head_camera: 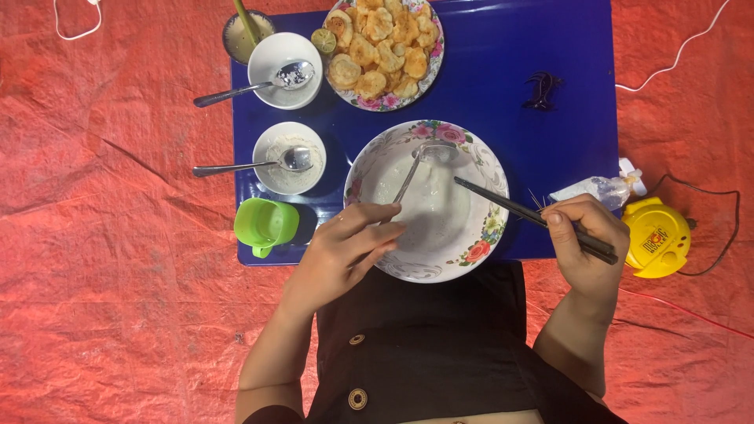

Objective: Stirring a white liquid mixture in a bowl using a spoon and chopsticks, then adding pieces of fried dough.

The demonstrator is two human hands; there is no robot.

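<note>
Resting on the near left rim of the large flowered bowl (471,255), the left hand (342,247) lies with its fingers stretched out loosely toward the middle; it does not close on anything. A metal spoon (416,166) stands inside this bowl with its handle pointing down to these fingers, and it seems that the fingertips touch the handle end, but the view is not clear enough to be sure. The bowl holds a thin white batter and sits at the near edge of the blue tray (565,47).

The right hand (585,235) is just right of the bowl, closed around a pair of dark chopsticks (503,206), whose tips reach over the right rim into the bowl.

On the left of the bowl are a green cup (265,224) and two small white bowls (289,157), each with a spoon. Far from the person there is a plate of fried pieces (385,47). A yellow device (658,238) lies right of the tray.
</note>
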